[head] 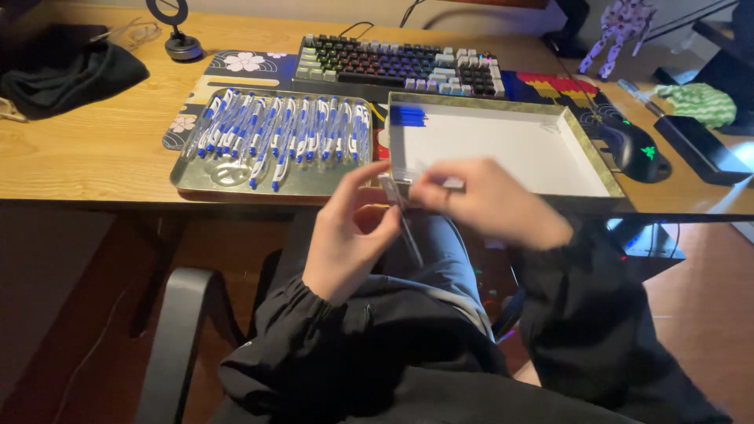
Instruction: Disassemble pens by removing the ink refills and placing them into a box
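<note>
1. Two hands meet above the lap at the desk edge in the head view. The left hand (349, 235) pinches the upper end of a slim clear pen (402, 218), thumb and fingers closed on it. The right hand (483, 200) grips the same pen from the other side, fingers curled around its top. The pen slants down toward the lap, held clear of the desk so both hands can reach it.
2. Many blue-and-white pens (275, 137) lie side by side in a shallow metal tray (228, 179) on the left, a layout that keeps each one easy to pick.
3. One white open box (510, 149) sits just right of the tray; a few blue pieces (408, 116) rest in its far left corner, the remainder of its floor bare.
4. Behind both stand a backlit keyboard (397, 64) on a patterned desk mat (243, 67); a black mouse (640, 149) lies well to the right, beyond the box.
</note>
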